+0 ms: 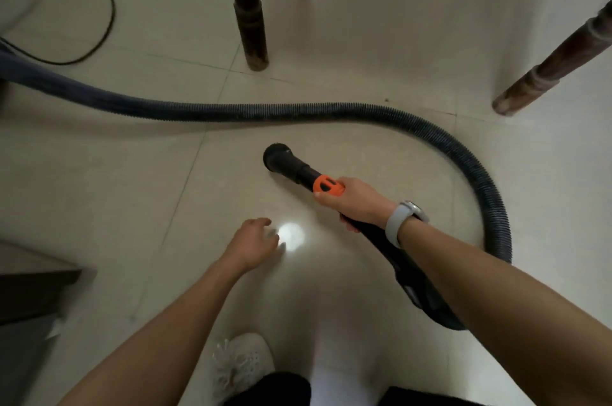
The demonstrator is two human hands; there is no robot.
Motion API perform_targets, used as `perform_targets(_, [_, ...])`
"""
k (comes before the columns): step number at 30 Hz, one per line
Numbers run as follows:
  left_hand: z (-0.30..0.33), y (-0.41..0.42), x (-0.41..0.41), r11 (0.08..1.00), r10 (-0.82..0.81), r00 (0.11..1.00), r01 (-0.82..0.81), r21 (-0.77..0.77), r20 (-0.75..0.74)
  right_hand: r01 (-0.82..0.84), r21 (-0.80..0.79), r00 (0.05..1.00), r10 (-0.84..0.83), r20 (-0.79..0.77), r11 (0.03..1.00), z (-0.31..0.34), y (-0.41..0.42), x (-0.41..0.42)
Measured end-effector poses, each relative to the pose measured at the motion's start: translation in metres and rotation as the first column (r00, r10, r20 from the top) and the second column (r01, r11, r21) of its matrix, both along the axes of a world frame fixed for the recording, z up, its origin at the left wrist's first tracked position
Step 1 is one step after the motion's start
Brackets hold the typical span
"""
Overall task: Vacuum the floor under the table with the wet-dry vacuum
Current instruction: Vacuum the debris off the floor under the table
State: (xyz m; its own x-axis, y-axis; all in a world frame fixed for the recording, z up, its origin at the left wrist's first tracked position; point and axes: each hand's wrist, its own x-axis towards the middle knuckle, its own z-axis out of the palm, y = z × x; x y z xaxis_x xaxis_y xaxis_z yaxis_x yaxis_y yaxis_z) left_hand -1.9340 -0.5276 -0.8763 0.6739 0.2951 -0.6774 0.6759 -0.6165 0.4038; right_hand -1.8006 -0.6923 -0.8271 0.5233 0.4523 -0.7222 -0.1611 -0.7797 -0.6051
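Observation:
My right hand grips the black vacuum wand just behind its orange collar. The wand's round black nozzle points down at the pale tiled floor, close to it or touching. A dark ribbed hose runs from the wand's rear, loops round on the right and crosses the floor to the left edge. My left hand hovers over the floor left of the wand, fingers loosely curled, holding nothing. Two dark wooden table legs stand beyond the hose.
A thin black power cord loops on the floor at the upper left. A dark low piece of furniture sits at the left edge. My white shoe is at the bottom centre. A small dark speck lies near the hose.

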Motion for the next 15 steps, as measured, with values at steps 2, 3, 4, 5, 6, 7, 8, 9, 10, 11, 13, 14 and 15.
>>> perform_targets(2, [0.042, 0.004, -0.011, 0.998, 0.054, 0.998, -0.054, -0.02, 0.029, -0.011, 0.002, 0.999, 0.011, 0.038, 1.0, 0.033, 0.006, -0.016])
perform_targets(3, [0.066, 0.007, -0.016, 0.996, 0.084, 0.995, -0.083, -0.029, 0.044, -0.022, 0.001, 0.997, 0.022, 0.071, 1.0, 0.054, 0.009, -0.024])
perform_targets(4, [0.093, 0.01, -0.02, 0.992, 0.123, 0.991, -0.121, -0.035, 0.058, -0.035, -0.009, 0.994, 0.036, 0.103, 0.999, 0.076, 0.013, -0.032])
perform_targets(5, [0.122, 0.013, -0.025, 0.986, 0.164, 0.983, -0.162, -0.031, 0.077, -0.049, -0.024, 0.99, 0.051, 0.134, 0.999, 0.102, 0.017, -0.039])
perform_targets(6, [0.152, 0.016, -0.03, 0.98, 0.198, 0.975, -0.197, -0.02, 0.097, -0.06, -0.041, 0.984, 0.066, 0.163, 0.997, 0.128, 0.021, -0.044])
perform_targets(7, [0.183, 0.019, -0.034, 0.975, 0.222, 0.968, -0.223, -0.003, 0.12, -0.068, -0.051, 0.98, 0.076, 0.187, 0.996, 0.154, 0.025, -0.048])
perform_targets(8, [0.215, 0.023, -0.037, 0.97, 0.238, 0.961, -0.242, 0.016, 0.144, -0.078, -0.056, 0.975, 0.088, 0.204, 0.995, 0.183, 0.03, -0.051])
perform_targets(9, [0.248, 0.027, -0.04, 0.966, 0.248, 0.954, -0.258, 0.037, 0.168, -0.093, -0.059, 0.97, 0.104, 0.221, 0.994, 0.213, 0.037, -0.053])
perform_targets(10, [0.282, 0.031, -0.043, 0.961, 0.254, 0.949, -0.269, 0.061, 0.19, -0.114, -0.059, 0.963, 0.125, 0.238, 0.992, 0.245, 0.044, -0.055])
perform_targets(11, [0.316, 0.036, -0.045, 0.956, 0.256, 0.943, -0.279, 0.086, 0.213, -0.146, -0.062, 0.953, 0.157, 0.26, 0.987, 0.278, 0.053, -0.056])
perform_targets(13, [0.385, 0.051, -0.047, 0.947, 0.267, 0.931, -0.301, 0.11, 0.249, -0.23, -0.089, 0.923, 0.246, 0.295, 0.969, 0.346, 0.071, -0.056])
perform_targets(14, [0.419, 0.06, -0.049, 0.944, 0.273, 0.925, -0.31, 0.111, 0.262, -0.274, -0.108, 0.905, 0.294, 0.308, 0.956, 0.381, 0.08, -0.056])
perform_targets(15, [0.453, 0.069, -0.05, 0.94, 0.282, 0.917, -0.323, 0.112, 0.282, -0.317, -0.126, 0.882, 0.341, 0.326, 0.94, 0.415, 0.089, -0.056])
